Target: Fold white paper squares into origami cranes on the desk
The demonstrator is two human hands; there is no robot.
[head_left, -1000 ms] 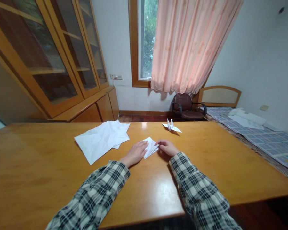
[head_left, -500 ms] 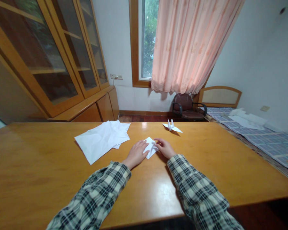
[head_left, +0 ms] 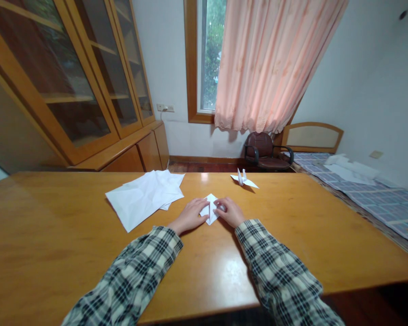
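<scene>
The small folded paper [head_left: 210,206] lies on the counter [head_left: 204,267] between the two hands, one corner pointing away from the person and one toward them, with a narrow crease line running down its middle. Everything else takes its place from this paper: the loose stack of white sheets [head_left: 144,198] lies to its left and a little beyond, and the paper crane [head_left: 244,181] stands beyond it to the right, both apart from it, which seems to leave both hands free room around it. The left hand [head_left: 192,214] reaches in low from the paper's left, palm down, its fingers stretched forward and close together over the left part, thumb by the near edge, probably to hold it steady. The right hand [head_left: 232,212] comes in from the paper's right with bent fingers, thumb and forefinger tips meeting the right part, seemingly to work that side's edge; whether they pinch a layer or only press it, I cannot tell. Both forearms slant inward toward the paper.
</scene>
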